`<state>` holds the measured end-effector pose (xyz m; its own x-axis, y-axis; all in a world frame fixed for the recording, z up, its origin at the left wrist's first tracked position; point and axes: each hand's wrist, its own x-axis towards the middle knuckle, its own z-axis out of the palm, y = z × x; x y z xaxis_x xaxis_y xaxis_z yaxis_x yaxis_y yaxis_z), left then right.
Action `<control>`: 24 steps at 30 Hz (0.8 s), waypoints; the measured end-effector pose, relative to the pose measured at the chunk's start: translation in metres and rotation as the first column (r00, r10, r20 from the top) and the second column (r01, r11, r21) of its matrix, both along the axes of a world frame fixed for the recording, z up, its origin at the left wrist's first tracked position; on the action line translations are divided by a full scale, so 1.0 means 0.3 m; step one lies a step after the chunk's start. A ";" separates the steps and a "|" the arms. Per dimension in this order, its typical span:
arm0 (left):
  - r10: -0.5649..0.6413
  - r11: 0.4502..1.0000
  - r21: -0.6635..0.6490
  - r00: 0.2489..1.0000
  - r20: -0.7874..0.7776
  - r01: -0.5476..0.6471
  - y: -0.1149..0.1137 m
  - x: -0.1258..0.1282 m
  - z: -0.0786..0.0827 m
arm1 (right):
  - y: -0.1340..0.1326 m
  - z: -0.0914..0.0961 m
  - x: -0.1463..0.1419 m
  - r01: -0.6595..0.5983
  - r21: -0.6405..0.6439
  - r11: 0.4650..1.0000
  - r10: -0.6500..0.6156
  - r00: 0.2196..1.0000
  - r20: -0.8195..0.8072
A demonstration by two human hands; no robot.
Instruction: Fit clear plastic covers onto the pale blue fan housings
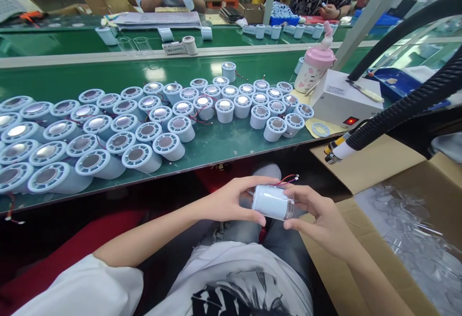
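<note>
Over my lap, both hands hold one white cylindrical part (271,202) lying sideways, with thin red and black wires at its top. My left hand (231,201) wraps its fingers round the part's left end. My right hand (314,215) pinches the right end, thumb above and fingers below. On the green bench (216,145) in front of me stand several rows of the same white cylinders (144,118), metal discs facing up, some with red wires.
A white box with a lit red switch (341,103) and a pink bottle (314,69) stand at the right of the bench. A black ribbed hose (407,106) crosses above an open cardboard carton (400,229). Two other people work across the far belt.
</note>
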<state>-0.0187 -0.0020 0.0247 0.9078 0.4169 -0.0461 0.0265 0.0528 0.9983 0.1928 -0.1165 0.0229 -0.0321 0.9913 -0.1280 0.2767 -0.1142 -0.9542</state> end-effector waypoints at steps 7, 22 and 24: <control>0.008 0.991 0.133 1.000 0.008 -0.009 0.001 -0.002 0.001 | 0.009 0.000 0.000 -0.020 -0.055 0.998 0.008 0.974 -0.226; -0.003 0.952 0.307 1.000 0.031 -0.007 0.009 -0.006 0.013 | 0.028 -0.013 -0.020 0.005 -0.236 0.972 -0.121 0.868 -0.481; -0.007 0.949 0.315 1.000 0.029 -0.002 0.011 -0.008 0.015 | 0.029 -0.019 -0.025 0.022 -0.272 0.962 -0.155 0.864 -0.479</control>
